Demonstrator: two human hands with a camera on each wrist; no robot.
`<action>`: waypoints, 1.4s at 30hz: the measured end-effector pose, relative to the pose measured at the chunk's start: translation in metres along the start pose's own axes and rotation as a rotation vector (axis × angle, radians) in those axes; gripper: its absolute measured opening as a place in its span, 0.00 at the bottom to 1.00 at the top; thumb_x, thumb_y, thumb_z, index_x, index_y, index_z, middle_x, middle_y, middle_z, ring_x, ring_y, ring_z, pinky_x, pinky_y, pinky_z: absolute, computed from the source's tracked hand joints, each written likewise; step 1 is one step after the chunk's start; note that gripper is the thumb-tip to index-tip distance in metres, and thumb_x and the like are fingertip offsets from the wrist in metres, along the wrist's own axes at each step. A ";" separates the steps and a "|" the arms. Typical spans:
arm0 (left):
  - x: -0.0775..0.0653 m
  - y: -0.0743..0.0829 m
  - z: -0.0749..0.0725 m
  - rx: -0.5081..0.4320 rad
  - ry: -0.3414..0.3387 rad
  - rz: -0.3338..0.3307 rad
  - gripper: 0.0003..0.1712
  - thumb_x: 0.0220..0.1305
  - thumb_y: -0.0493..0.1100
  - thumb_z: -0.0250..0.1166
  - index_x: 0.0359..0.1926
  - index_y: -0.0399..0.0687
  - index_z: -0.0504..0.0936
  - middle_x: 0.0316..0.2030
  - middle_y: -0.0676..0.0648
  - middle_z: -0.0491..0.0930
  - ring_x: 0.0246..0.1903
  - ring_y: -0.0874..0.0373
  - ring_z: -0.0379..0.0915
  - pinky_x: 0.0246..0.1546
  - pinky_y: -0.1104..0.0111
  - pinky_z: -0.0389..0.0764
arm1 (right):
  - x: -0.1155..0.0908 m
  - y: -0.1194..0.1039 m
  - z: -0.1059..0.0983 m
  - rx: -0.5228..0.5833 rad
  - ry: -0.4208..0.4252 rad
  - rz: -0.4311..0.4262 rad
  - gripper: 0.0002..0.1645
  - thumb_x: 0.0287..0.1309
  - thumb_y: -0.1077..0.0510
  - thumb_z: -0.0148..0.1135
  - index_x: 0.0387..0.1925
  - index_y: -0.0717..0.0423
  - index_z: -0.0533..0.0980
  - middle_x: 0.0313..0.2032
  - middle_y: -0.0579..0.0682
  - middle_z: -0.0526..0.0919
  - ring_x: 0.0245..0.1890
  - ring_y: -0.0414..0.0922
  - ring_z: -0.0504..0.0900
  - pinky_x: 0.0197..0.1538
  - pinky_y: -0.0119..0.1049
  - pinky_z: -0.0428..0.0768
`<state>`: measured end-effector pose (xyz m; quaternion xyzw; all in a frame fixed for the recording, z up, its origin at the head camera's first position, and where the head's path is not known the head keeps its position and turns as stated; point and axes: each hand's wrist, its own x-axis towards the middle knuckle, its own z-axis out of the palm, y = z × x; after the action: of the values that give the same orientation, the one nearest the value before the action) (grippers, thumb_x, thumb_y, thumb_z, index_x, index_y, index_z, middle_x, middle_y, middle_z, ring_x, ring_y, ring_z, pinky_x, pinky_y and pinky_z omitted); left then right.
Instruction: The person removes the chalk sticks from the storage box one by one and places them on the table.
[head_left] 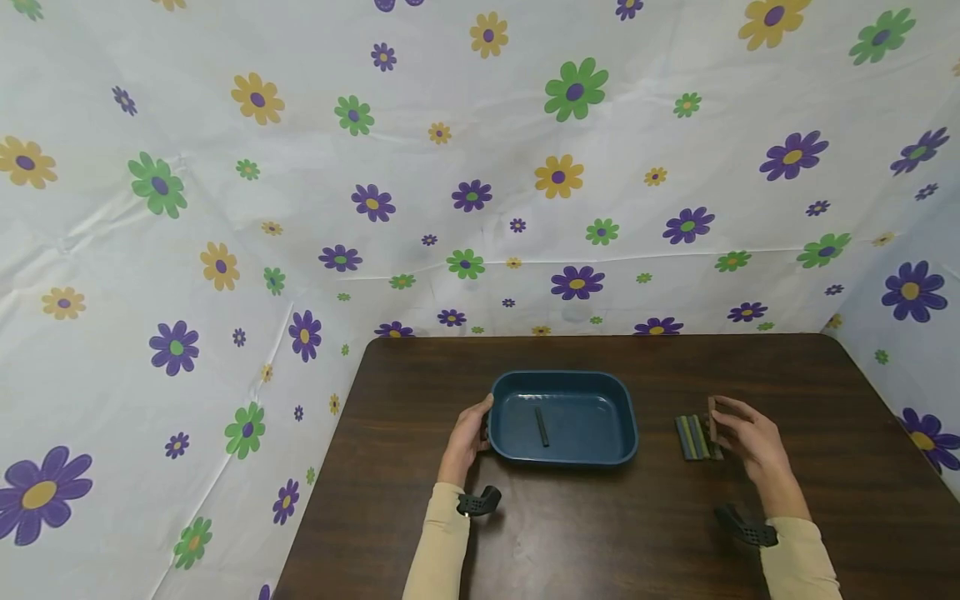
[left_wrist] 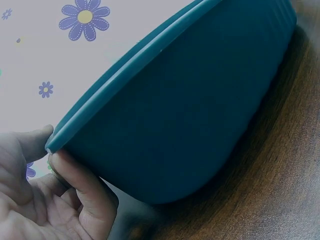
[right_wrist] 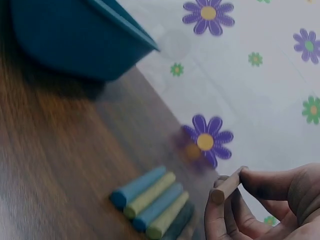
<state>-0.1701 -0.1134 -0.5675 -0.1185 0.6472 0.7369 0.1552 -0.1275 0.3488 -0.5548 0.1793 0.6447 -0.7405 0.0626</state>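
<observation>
A blue rectangular tub (head_left: 592, 429) stands on the table, with one dark chalk stick (head_left: 542, 427) lying inside it. My left hand (head_left: 467, 433) grips the tub's left end, the rim pinched between thumb and fingers in the left wrist view. Off to the tub's right, my right hand (head_left: 759, 442) pinches a brownish chalk stick (right_wrist: 228, 188) between thumb and fingertips. It is held up beside a row of chalk sticks (right_wrist: 145, 192) laid side by side, blue and yellow alternating with a dark one at the end. The fingers partly cover the row's right end in the head view.
The dark wooden table (head_left: 570, 533) has a back edge that meets a white flowered sheet (head_left: 510, 150). This sheet also hangs at the left and right sides. Each wrist wears a black camera mount (head_left: 480, 502).
</observation>
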 end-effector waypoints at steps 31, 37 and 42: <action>0.002 -0.001 0.000 -0.002 0.000 -0.001 0.21 0.78 0.57 0.59 0.34 0.47 0.73 0.19 0.55 0.66 0.18 0.64 0.63 0.22 0.70 0.68 | 0.006 0.015 0.000 -0.695 0.301 -0.110 0.26 0.78 0.58 0.49 0.65 0.75 0.69 0.61 0.80 0.70 0.58 0.75 0.71 0.58 0.67 0.70; 0.002 -0.002 -0.001 -0.007 0.001 -0.005 0.21 0.78 0.57 0.59 0.33 0.47 0.72 0.20 0.54 0.66 0.19 0.64 0.63 0.22 0.71 0.68 | 0.003 0.012 0.000 -0.631 0.376 -0.091 0.27 0.80 0.56 0.44 0.66 0.75 0.69 0.60 0.78 0.72 0.60 0.73 0.71 0.59 0.64 0.72; 0.003 -0.001 -0.001 -0.012 -0.002 -0.004 0.21 0.78 0.57 0.59 0.33 0.47 0.72 0.20 0.54 0.66 0.19 0.63 0.62 0.22 0.70 0.68 | -0.001 0.007 0.007 -0.611 0.401 -0.097 0.29 0.81 0.53 0.43 0.67 0.73 0.68 0.64 0.78 0.68 0.66 0.74 0.62 0.62 0.67 0.64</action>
<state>-0.1726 -0.1140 -0.5695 -0.1198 0.6422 0.7408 0.1564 -0.1259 0.3411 -0.5606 0.2632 0.8434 -0.4658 -0.0497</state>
